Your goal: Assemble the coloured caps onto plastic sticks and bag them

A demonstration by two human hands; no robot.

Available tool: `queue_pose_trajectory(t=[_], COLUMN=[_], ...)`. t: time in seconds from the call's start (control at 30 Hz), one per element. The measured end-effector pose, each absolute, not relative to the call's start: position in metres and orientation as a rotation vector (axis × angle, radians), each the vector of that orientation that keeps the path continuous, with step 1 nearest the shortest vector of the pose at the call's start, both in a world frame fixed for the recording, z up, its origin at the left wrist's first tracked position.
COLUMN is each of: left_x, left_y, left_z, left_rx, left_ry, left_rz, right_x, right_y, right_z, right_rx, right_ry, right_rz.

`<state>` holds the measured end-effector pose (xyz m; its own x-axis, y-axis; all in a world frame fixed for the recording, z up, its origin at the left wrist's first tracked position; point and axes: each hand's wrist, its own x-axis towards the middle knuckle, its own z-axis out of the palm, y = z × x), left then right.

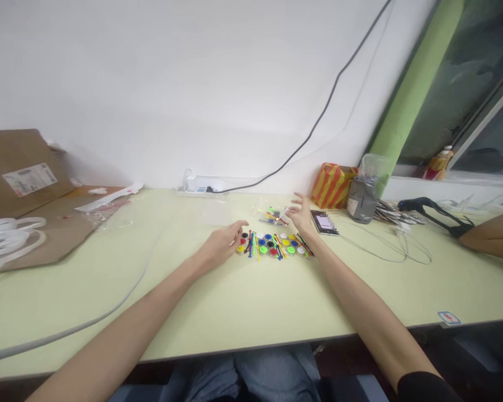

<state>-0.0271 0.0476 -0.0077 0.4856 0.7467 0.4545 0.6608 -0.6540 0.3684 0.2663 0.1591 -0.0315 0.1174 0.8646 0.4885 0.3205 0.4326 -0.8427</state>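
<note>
Coloured round discs (273,252) lie in short columns on the table, in red, blue, green, yellow, black and white. Between the columns are bundles of thin coloured plastic sticks (252,244). My left hand (225,243) rests at the left end of this row, fingers stretched out and partly covering the nearest discs. Beyond the right part of the row, my right hand (300,216) is raised with its fingers apart. Its fingertips are beside a small loose pile of coloured pieces (274,215), with a whitish bit at the fingertips that is too small to name.
A phone (324,222) lies right of my right hand, near a striped bag (333,185) and a grey pouch (361,198). A power strip (199,190) sits by the wall. Cardboard (25,167) and a white cable (109,312) are left; another person's arm (492,237) is far right.
</note>
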Motion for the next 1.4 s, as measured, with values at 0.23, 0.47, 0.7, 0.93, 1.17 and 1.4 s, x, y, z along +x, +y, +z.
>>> queue_pose_trajectory(t=[0.23,0.47,0.7,0.93,1.17,1.4], left_x=[-0.036,-0.041,-0.042,-0.027,-0.019,-0.024], left_y=[0.055,0.06,0.064,0.055,0.049,0.062], left_z=[-0.014,-0.018,-0.02,-0.011,-0.012,-0.016], left_rx=[2.559,2.55,2.587,2.663,2.225,1.84], left_ry=[1.292,1.303,1.25,1.24,1.169,1.017], left_rz=[0.973,0.96,1.011,1.056,1.201,1.255], right_x=[0.255,0.252,0.253,0.228,0.173,0.168], right_y=[0.148,0.165,0.159,0.102,0.057,0.039], right_z=[0.016,0.069,0.115,0.12,0.009,-0.009], right_rx=[-0.941,-0.902,-0.837,-0.692,-0.795,-0.846], right_ry=[-1.651,-2.142,-2.313,-1.867,-1.185,-1.506], right_rz=[0.35,0.205,-0.01,0.012,0.803,1.133])
